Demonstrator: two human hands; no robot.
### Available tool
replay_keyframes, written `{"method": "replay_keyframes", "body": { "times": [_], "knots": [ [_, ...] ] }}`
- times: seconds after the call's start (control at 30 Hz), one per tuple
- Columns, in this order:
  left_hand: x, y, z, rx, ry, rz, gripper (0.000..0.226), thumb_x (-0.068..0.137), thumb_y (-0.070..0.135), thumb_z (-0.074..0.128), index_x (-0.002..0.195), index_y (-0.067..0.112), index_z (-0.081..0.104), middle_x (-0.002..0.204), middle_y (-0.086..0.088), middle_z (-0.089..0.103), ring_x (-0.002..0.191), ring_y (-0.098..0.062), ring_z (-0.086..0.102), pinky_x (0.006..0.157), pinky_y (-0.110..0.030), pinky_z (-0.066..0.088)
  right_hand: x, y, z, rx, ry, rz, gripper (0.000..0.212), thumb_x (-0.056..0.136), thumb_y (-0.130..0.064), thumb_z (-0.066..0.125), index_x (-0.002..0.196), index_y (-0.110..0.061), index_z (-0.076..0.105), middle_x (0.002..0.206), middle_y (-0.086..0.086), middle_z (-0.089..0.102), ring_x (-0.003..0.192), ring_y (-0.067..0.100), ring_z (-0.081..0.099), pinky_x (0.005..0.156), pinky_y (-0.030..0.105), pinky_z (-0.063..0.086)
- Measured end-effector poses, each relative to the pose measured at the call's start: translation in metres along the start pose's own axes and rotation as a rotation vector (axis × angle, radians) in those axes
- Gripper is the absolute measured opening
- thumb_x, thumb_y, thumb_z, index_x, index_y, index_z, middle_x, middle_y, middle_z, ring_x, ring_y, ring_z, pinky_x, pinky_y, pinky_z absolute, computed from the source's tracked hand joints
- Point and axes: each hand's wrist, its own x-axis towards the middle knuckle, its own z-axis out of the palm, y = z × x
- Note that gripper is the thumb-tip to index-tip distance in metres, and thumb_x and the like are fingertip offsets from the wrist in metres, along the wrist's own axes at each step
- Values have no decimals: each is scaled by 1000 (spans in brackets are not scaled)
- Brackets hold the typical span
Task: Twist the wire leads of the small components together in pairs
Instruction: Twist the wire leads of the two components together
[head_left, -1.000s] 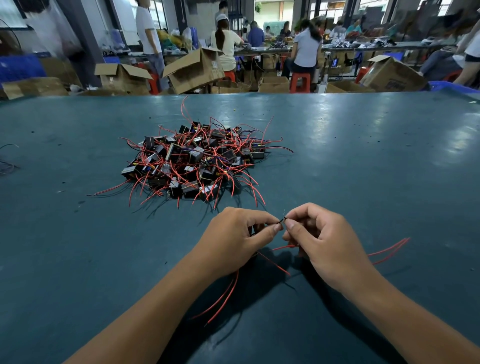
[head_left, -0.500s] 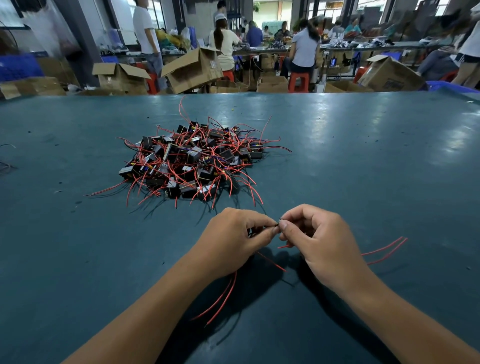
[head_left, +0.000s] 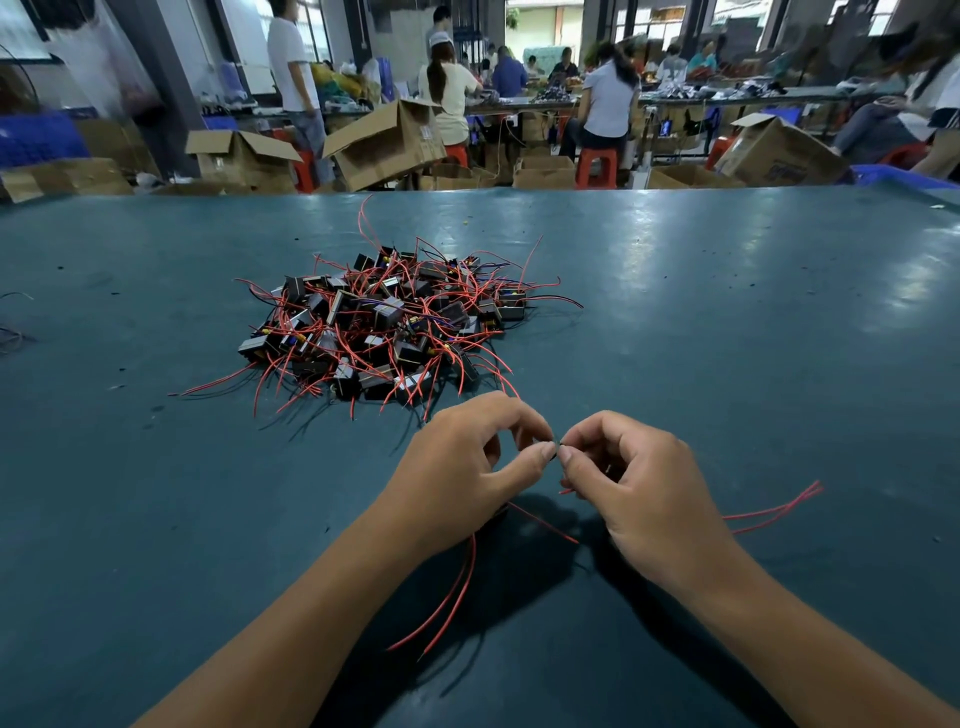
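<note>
Where fingertips meet, hands (head_left: 561, 467) on leads (head_left: 557, 446).

Red wire leads (head_left: 447, 597), black components (head_left: 387, 317), teal table (head_left: 727, 364), brown cardboard boxes (head_left: 384, 143).

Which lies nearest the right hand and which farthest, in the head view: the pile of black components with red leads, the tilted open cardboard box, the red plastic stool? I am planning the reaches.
1. Pile of black components with red leads, on the table, ahead and left of the right hand.
2. Tilted open cardboard box, past the table's far edge.
3. Red plastic stool, farther back, by a seated person.
</note>
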Motion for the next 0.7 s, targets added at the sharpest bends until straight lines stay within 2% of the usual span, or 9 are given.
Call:
{"method": "replay_keyframes", "body": {
  "times": [0.17, 0.23, 0.3, 0.4, 0.5, 0.6, 0.7],
  "knots": [
    [0, 2, 1, -49, 16, -41, 12, 90, 40, 64, 85, 30, 68, 83, 13, 64, 65, -16, 54, 59, -26, 43, 0, -1, 0, -4, -11, -18, 14, 89, -19, 68, 75, -23, 65, 64, -2, 67, 59, 14, 62, 58, 30, 50],
    [1, 4, 1, -78, 7, -84, 18, 89, 43, 64, 82, 28, 69, 79, 13, 64, 61, -17, 53, 58, -32, 44, -1, -3, 0, -35, -28, -60, 15, 89, -18, 67, 75, -24, 64, 63, -2, 65, 54, 14, 57, 53, 28, 45],
    [1, 6, 1, -130, -19, -120, 20, 90, 40, 66, 80, 23, 69, 71, 9, 63, 58, -19, 51, 57, -36, 43, -3, -5, -1, -69, -39, -117, 17, 88, -12, 68, 76, -24, 64, 61, -5, 64, 48, 6, 50, 48, 18, 37],
    [2, 10, -1, -257, -54, -182, 22, 94, 26, 68, 77, 13, 67, 59, -5, 51, 53, -11, 39, 51, -29, 32, -4, -8, -2, -103, -41, -180, 16, 87, -7, 68, 78, -19, 64, 59, -9, 59, 47, 2, 47, 49, 7, 29],
    [4, 13, 1, -375, -58, -330, 30, 93, 15, 66, 63, 11, 62, 51, 6, 44, 46, -5, 33, 46, -18, 27, -4, -8, -1, -168, -36, -238, 12, 87, -7, 69, 80, -15, 65, 60, -15, 54, 53, 0, 48, 54, 7, 31],
    [4, 15, 3, -497, -65, -472, 34, 89, 15, 64, 55, 17, 61, 49, 6, 46, 45, -7, 32, 46, -19, 27, -5, -9, 0, -201, -35, -266, 11, 87, -7, 68, 80, -15, 64, 62, -18, 53, 57, -1, 49, 57, 7, 32],
    [2, 11, -6, -390, -61, -305, 28, 94, 16, 63, 67, 13, 70, 54, 6, 56, 46, -4, 37, 46, -16, 30, -3, -8, -3, -147, -32, -235, 15, 87, -6, 69, 78, -17, 63, 59, -15, 55, 53, -1, 50, 53, 6, 32]
  ]
}}
